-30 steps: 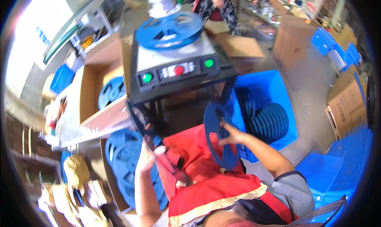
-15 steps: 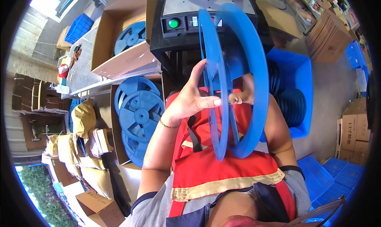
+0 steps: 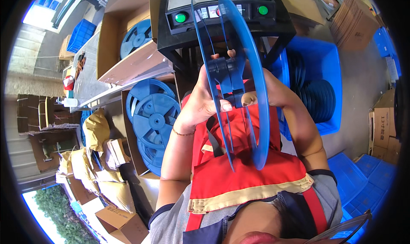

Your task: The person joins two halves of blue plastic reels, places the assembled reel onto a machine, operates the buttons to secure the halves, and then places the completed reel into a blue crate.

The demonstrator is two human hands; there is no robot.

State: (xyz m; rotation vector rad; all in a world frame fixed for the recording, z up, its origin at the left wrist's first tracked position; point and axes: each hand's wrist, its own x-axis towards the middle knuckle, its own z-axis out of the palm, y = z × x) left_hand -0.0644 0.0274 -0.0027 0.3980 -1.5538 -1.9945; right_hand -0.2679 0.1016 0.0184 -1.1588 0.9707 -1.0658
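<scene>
A blue plastic reel (image 3: 257,129) stands nearly edge-on in front of my red apron, held up between both hands. Its two round flanges flank a darker blue hub (image 3: 226,75), which shows in the gap. My left hand (image 3: 200,100) grips the left flange near the hub, thumb through an opening and fingertips showing farther up. On the other side, my right hand (image 3: 270,89) grips the right flange, with much of its fingers hidden behind it. The reel's upper rim overlaps the front panel of a black machine (image 3: 181,27) with green buttons.
At left, an open carton (image 3: 124,103) holds several blue reels (image 3: 156,120); another carton (image 3: 124,69) sits on the grey table (image 3: 87,79). A blue crate (image 3: 335,73) with dark round discs (image 3: 320,100) stands at right. Tan sacks (image 3: 96,129) lie farther left.
The reel has turned, so its hub and the gap between flanges now show. Its top has shifted left. Both hands still hold it, and more of the machine's front panel is visible.
</scene>
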